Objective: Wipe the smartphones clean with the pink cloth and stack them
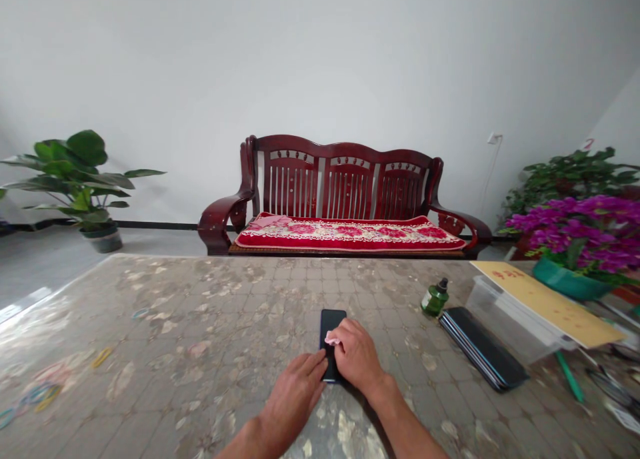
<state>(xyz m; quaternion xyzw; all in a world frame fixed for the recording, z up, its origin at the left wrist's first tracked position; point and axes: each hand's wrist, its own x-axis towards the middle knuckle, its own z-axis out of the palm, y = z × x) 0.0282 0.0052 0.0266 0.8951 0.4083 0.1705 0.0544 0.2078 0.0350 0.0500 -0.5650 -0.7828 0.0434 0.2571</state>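
A dark smartphone lies flat on the patterned table cover, screen up. My left hand is at its lower left, fingers held together with the tips pressing on the phone's left edge. Across the phone's right side is my right hand, closed around a small crumpled pink cloth that rests on the screen. Most of the cloth is hidden in the fingers. To the right lies a stack of dark phones, with a small green bottle with a black top standing beside it.
A clear plastic box with a yellow envelope on top stands at the right, near purple flowers in a teal pot. Colourful rubber bands lie at the left. A red wooden bench stands behind the table.
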